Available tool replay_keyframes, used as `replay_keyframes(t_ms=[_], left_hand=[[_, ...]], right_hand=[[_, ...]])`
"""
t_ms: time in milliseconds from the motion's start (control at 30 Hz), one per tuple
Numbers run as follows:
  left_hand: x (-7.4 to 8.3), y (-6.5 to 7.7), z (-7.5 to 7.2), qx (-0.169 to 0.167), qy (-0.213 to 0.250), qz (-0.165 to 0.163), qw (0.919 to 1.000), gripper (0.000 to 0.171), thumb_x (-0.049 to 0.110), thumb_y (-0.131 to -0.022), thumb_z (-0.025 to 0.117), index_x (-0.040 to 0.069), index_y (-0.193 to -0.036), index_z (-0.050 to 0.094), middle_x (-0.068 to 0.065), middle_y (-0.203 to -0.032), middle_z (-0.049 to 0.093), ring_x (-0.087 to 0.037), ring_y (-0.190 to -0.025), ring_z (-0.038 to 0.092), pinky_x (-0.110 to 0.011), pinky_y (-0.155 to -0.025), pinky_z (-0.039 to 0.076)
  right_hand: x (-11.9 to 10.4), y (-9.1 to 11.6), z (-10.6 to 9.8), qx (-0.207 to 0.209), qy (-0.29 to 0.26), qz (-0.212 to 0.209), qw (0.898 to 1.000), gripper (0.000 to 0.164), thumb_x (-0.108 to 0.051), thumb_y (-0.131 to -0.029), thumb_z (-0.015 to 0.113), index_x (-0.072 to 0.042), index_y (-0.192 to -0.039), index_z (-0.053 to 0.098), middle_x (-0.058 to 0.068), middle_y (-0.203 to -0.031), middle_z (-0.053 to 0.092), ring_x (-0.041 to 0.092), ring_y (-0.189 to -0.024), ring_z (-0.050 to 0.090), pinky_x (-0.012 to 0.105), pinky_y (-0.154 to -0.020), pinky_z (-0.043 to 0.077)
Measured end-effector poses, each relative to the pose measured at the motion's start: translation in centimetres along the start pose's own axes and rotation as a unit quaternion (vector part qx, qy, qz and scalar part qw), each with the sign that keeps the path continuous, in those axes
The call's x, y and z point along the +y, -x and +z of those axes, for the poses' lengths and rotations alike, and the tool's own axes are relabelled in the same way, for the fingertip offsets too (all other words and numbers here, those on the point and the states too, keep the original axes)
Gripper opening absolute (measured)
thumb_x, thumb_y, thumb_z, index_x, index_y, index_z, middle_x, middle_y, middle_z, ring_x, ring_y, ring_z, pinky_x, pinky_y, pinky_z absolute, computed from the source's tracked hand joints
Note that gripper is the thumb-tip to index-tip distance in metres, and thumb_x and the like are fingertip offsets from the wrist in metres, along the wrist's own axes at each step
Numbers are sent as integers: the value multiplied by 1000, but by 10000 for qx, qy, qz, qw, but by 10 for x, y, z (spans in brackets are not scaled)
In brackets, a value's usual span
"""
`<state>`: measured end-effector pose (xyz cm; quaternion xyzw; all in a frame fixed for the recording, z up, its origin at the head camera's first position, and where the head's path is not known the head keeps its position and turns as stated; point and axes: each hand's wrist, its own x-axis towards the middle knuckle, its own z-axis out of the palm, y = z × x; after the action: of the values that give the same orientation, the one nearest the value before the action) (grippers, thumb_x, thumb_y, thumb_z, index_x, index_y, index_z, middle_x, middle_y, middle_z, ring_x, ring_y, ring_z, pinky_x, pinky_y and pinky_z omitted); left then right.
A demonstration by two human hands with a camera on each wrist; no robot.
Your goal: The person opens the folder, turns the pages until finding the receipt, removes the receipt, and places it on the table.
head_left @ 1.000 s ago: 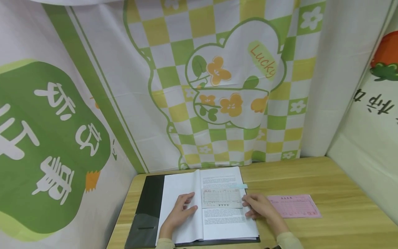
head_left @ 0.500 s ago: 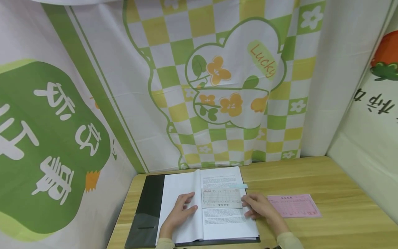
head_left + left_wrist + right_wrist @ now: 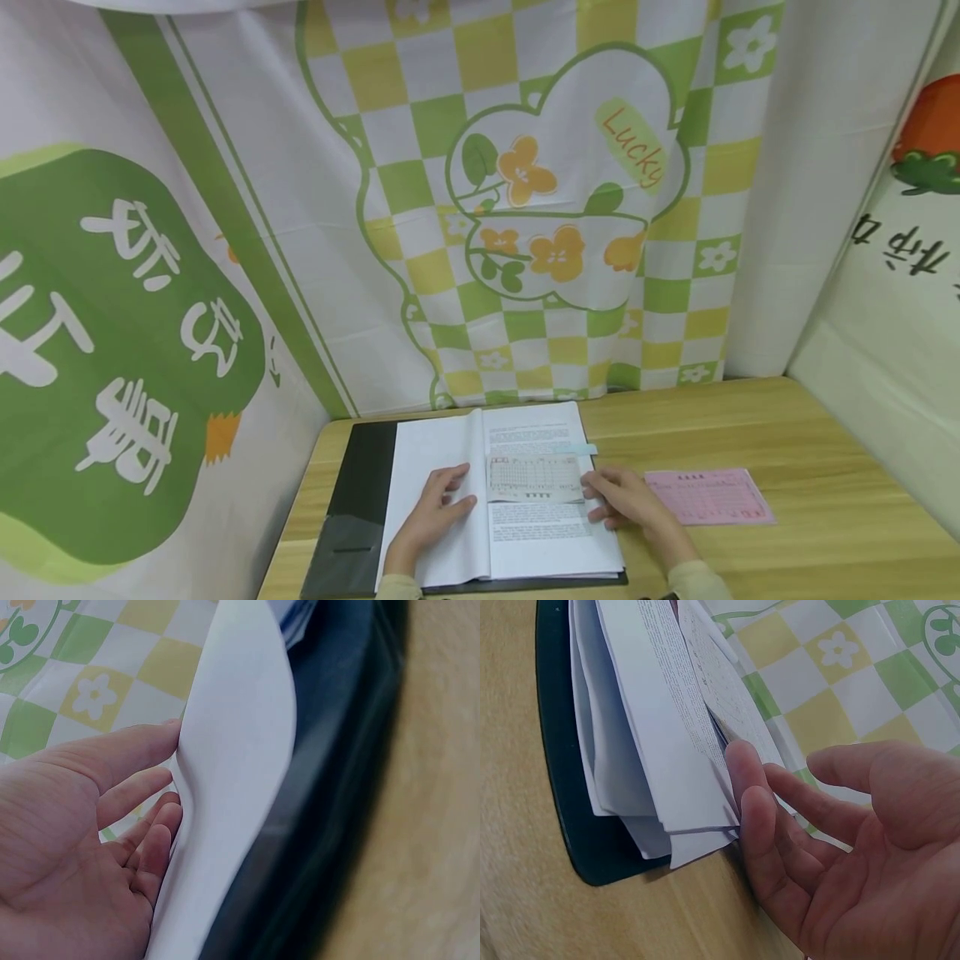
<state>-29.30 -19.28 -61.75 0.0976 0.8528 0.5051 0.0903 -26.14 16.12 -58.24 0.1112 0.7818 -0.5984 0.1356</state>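
Observation:
An open stack of white printed sheets [image 3: 547, 550] lies in a black folder [image 3: 348, 542] on the table. Across the right-hand page sits a small pale form slip [image 3: 534, 473] with a ruled grid and red marks. My left hand [image 3: 437, 515] rests on the blank left page, its fingertips against the curved paper [image 3: 232, 742] in the left wrist view. My right hand [image 3: 622, 497] is at the slip's right edge, fingers loosely bent. In the right wrist view its fingertips [image 3: 744, 761] touch the slip's edge, with the thumb held apart.
A pink form slip [image 3: 712, 497] lies on the wooden table [image 3: 840, 508] right of the folder. A light blue tab [image 3: 585, 448] sticks out from the page's right side. Patterned cloth [image 3: 555, 350] hangs behind the table, with more cloth at both sides.
My right fingertips have shifted very slightly to the left at the slip's edge, and the slip's right end bows a little. My left hand has stayed in place.

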Motion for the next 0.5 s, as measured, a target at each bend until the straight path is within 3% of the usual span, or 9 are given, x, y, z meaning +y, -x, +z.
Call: replay_keyframes(t_ms=[233, 500], left_hand=[[0, 0, 0, -9, -19, -13, 10000, 61, 28, -97, 76, 10, -152, 56, -13, -147, 47, -34, -132, 49, -57, -109, 41], [1, 1, -1, -21, 22, -58, 10000, 61, 29, -98, 76, 10, -152, 55, -14, -148, 46, -35, -132, 48, -59, -110, 40]], right_hand=[[0, 0, 0, -25, -52, 74, 10000, 37, -30, -108, 60, 2, -125, 69, 9, -104, 73, 24, -78, 73, 38, -66, 61], [-4, 1, 4, 50, -41, -10, 10000, 35, -33, -106, 63, 0, -115, 70, 13, -95, 69, 25, -82, 67, 37, -68, 59]])
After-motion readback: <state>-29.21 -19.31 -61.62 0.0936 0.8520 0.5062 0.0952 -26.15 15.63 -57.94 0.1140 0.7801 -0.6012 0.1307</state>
